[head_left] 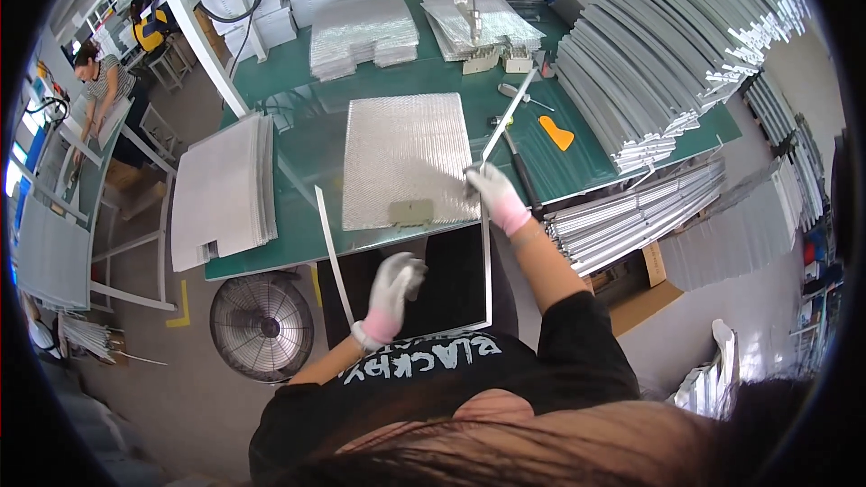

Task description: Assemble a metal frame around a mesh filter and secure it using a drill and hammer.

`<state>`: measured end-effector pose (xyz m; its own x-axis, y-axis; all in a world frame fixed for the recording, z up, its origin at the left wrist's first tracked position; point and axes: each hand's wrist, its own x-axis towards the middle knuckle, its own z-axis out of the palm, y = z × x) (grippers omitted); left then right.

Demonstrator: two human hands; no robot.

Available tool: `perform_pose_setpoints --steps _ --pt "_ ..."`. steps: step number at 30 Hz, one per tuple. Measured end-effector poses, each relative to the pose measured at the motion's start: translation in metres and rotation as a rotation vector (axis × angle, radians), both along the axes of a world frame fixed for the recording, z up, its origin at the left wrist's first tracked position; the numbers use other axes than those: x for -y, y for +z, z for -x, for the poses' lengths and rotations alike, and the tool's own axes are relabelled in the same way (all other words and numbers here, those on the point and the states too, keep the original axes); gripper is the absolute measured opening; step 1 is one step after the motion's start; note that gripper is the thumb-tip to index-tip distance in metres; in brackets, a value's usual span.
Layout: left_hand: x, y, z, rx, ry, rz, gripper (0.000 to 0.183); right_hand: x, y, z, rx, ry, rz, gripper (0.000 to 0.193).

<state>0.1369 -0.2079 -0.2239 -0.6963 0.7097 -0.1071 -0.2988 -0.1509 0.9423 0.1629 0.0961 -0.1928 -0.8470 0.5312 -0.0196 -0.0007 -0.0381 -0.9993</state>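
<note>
The right hand, in a white glove with a pink cuff, is up at the near edge of the green surface — its grip closed around the lower end of a pale strip. And what a slim piece that is: straight, narrow, whitish, slanting away over the surface, just beside a black-handled tool and an orange scraper.

Down to the left hand, gloved to match, fingers curled in front of a dark area by the body; whether its grip holds anything, one cannot tell. Near it, a second pale strip leans at the surface's edge. Centre stage lies the mesh panel — silvery, finely textured, roughly rectangular, flat on the surface, a small grey-green plate at its near edge.
</note>
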Motion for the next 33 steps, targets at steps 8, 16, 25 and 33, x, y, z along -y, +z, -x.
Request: perform_pose_setpoints --steps 8,16,25,33 --pt "-0.105 0.002 -0.024 0.52 -0.253 -0.417 0.045 0.102 0.03 -0.079 -0.057 -0.2 -0.311 0.062" --pt "-0.155 0.033 0.051 0.529 -0.127 -0.591 0.034 0.088 0.015 -0.048 -0.286 -0.085 0.362 0.056" --pt "-0.176 0.012 0.097 0.575 0.01 -0.619 0.031 0.098 0.012 -0.026 -0.247 0.093 0.478 0.055" --pt "-0.179 -0.003 0.099 0.034 0.088 -0.426 0.033 0.105 0.014 -0.029 -0.132 0.06 0.402 0.057"
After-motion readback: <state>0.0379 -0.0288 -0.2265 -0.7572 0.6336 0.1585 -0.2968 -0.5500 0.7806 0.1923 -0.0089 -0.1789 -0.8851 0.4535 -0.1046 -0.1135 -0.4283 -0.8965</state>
